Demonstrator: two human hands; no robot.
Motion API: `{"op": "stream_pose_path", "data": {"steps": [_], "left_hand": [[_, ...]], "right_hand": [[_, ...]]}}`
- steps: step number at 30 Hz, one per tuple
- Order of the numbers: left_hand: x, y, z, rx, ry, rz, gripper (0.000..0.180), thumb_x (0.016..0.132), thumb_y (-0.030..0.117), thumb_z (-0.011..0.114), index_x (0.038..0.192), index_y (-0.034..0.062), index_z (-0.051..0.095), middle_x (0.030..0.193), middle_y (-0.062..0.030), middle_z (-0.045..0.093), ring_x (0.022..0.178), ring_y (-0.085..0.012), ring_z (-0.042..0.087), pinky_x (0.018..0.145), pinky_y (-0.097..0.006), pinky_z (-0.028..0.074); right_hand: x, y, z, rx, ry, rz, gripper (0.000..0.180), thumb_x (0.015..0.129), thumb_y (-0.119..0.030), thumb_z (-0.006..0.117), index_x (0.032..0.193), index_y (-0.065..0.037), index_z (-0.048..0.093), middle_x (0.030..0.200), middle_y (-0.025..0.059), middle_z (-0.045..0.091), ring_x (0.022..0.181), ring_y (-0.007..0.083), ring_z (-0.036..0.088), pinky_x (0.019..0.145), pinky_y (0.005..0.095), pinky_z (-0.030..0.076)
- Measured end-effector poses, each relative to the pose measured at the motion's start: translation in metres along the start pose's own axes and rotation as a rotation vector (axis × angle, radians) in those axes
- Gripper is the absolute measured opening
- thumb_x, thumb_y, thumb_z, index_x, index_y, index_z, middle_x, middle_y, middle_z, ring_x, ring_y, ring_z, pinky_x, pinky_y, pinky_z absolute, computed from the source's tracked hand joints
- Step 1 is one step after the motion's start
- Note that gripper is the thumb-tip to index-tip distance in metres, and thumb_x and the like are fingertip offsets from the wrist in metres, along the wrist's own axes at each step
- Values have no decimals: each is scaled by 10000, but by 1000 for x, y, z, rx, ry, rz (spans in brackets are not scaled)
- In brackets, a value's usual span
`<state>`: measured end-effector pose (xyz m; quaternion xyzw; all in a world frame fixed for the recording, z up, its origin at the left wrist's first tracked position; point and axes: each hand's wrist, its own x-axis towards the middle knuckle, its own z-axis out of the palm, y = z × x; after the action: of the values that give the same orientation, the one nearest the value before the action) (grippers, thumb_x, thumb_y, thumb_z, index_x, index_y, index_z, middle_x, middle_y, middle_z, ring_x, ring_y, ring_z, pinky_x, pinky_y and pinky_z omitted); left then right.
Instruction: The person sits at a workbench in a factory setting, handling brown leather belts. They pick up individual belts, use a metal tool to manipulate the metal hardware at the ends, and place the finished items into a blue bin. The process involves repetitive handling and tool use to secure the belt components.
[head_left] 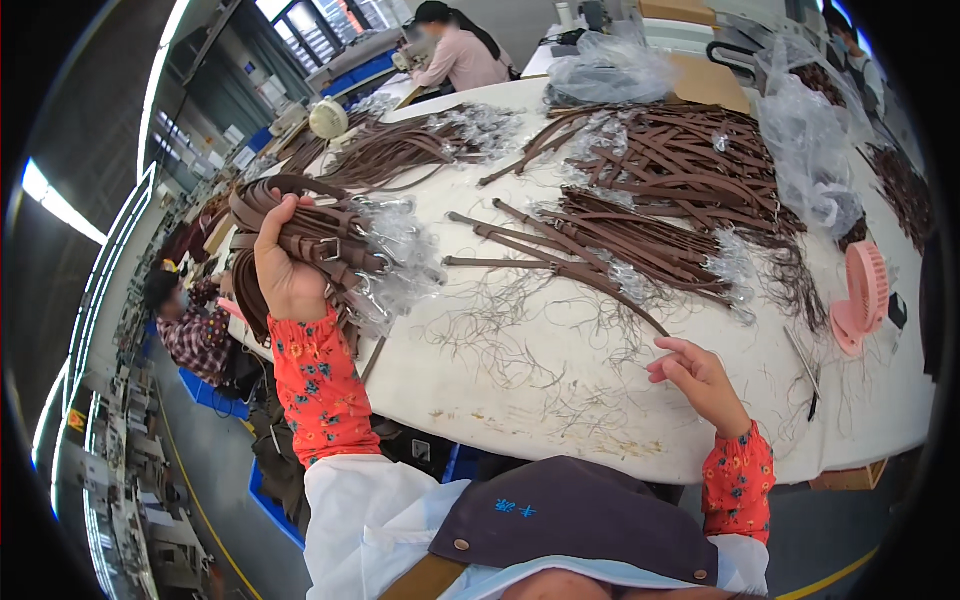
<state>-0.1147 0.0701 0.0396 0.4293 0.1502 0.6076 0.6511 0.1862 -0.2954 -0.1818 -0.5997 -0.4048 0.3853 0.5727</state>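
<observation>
My left hand [287,275] is wrapped round a thick bundle of brown straps [335,245] at the table's left edge. Metal buckles and clear plastic wrapping show on the bundle's right side. My right hand [697,377] is over the white tabletop with its fingers apart and nothing in them. Just beyond its fingertips lies the end of a loose brown strap [610,284]. This strap runs back toward a pile of similar straps [650,240], whose hardware is wrapped in clear plastic.
Loose threads [510,335] litter the white table [480,400]. A pink fan [862,295] and a thin pointed tool [803,362] lie to the right. Farther back are more strap heaps [690,155] and plastic bags [815,150]. Other people [465,55] sit beyond and to the left.
</observation>
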Motion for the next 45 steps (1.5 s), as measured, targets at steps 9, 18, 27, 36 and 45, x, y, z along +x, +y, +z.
{"op": "stream_pose_path", "data": {"steps": [9, 18, 27, 36, 45], "left_hand": [[58, 8, -111, -81, 354, 103, 138, 837, 33, 664, 974, 26, 647, 942, -107, 714, 815, -299, 700, 771, -448, 602], [85, -5, -162, -154, 468, -7, 74, 825, 58, 686, 870, 64, 627, 872, -132, 703, 778, -323, 700, 777, -494, 596], [61, -31, -122, -140, 339, 30, 147, 860, 75, 673, 1000, 35, 654, 935, -106, 694, 892, -281, 674, 842, -456, 573], [31, -25, -38, -170, 277, 10, 151, 848, 7, 694, 981, 22, 623, 930, -136, 702, 860, -263, 673, 820, -425, 565], [6, -46, -20, -74, 237, 96, 179, 807, -13, 724, 972, 27, 669, 934, -60, 691, 851, -191, 658, 759, -344, 542]], "right_hand": [[9, 30, -1, -72, 104, 26, 348, 1002, -127, 560, 1304, 47, 561, 961, 118, 725, 883, 160, 689, 816, 281, 529], [16, 38, -3, -100, 209, 95, 319, 1005, -122, 543, 1263, 64, 572, 918, 109, 705, 768, 132, 670, 740, 255, 518], [17, 43, -6, -128, 185, 88, 345, 1012, -148, 547, 1269, 82, 561, 955, 117, 691, 755, 128, 659, 738, 257, 522], [13, 36, -5, -159, 104, 74, 348, 985, -131, 588, 1265, 75, 570, 988, 122, 696, 796, 143, 674, 746, 266, 536], [8, 47, -3, -298, 104, -11, 329, 980, -111, 579, 1256, 68, 576, 987, 128, 699, 778, 139, 673, 732, 263, 546]]}}
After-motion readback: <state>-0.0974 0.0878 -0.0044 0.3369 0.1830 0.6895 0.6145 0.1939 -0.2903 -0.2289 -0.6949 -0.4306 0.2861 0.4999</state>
